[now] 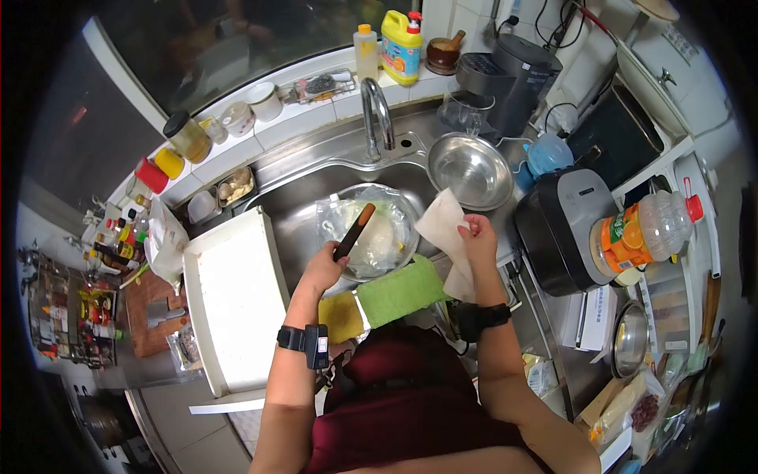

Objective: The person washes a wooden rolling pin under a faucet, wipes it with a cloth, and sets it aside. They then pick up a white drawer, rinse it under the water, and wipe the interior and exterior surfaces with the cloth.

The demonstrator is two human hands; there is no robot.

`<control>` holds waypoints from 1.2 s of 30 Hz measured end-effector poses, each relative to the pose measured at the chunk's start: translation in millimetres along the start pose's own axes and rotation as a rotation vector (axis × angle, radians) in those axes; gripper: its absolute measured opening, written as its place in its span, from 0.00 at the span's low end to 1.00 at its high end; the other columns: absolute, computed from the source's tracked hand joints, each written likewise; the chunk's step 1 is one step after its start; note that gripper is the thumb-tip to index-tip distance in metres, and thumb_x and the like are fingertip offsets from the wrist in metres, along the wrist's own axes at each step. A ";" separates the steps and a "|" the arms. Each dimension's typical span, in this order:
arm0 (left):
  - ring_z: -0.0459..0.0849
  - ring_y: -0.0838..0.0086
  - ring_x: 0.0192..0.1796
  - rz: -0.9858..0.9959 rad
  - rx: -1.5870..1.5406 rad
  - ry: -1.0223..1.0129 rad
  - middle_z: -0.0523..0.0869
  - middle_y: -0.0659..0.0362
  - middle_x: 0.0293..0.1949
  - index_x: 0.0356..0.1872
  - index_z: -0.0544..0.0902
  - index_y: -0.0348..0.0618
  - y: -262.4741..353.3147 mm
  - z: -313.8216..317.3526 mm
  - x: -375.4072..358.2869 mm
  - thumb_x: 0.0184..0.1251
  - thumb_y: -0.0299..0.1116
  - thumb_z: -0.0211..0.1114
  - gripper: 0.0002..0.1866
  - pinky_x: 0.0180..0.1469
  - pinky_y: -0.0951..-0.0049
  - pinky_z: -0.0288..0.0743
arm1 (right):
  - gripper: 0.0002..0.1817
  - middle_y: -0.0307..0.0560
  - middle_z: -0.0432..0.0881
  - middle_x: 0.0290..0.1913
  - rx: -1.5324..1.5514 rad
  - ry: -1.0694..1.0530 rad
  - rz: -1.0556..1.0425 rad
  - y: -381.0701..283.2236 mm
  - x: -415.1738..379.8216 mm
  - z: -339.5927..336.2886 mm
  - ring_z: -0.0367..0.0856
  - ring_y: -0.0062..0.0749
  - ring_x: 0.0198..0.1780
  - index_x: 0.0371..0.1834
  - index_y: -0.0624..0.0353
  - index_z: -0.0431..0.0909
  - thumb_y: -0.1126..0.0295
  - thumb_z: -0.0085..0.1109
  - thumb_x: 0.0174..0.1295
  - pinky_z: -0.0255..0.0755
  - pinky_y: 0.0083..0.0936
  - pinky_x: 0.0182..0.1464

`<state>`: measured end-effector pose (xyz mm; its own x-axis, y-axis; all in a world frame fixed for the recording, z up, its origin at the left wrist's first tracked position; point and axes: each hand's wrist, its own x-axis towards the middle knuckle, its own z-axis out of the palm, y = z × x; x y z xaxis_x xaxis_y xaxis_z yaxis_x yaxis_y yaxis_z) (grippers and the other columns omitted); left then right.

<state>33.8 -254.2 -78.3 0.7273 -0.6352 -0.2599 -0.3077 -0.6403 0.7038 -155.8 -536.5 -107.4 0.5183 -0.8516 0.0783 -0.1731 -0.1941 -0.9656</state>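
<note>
My left hand (322, 270) is closed around a slim dark handle with a brown upper side (355, 231), which points up and to the right over the sink (296, 205). What the handle belongs to cannot be made out. Pinched in the fingers of my right hand (478, 237) is a whitish cloth (442, 221), hanging down beside the wrist. Below and between the hands, a metal basin (412, 229) stands in the sink with a clear plastic bag (335, 217) in it. A green towel (401, 292) and a yellowish cloth (341, 316) lie over the sink's front edge.
A large white tray (237, 304) leans across the left side of the sink. The faucet (377, 118) rises behind it. A steel bowl (470, 170) sits at the right rim. Further right are a dark appliance (560, 229) and an orange-labelled bottle (639, 233).
</note>
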 end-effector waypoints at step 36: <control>0.81 0.49 0.31 0.141 0.227 0.183 0.81 0.43 0.27 0.42 0.70 0.37 56.3 -3.9 -55.5 0.66 0.48 0.57 0.21 0.33 0.56 0.74 | 0.26 0.45 0.81 0.43 1.147 -0.284 0.680 -61.9 17.4 194.9 0.80 0.36 0.44 0.49 0.62 0.75 0.50 0.59 0.58 0.75 0.33 0.49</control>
<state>-21.5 -253.3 -21.6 0.7594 -0.6498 -0.0329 -0.5274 -0.6444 0.5537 27.2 -444.4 -94.6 0.7876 -0.4604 -0.4095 0.2539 0.8481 -0.4651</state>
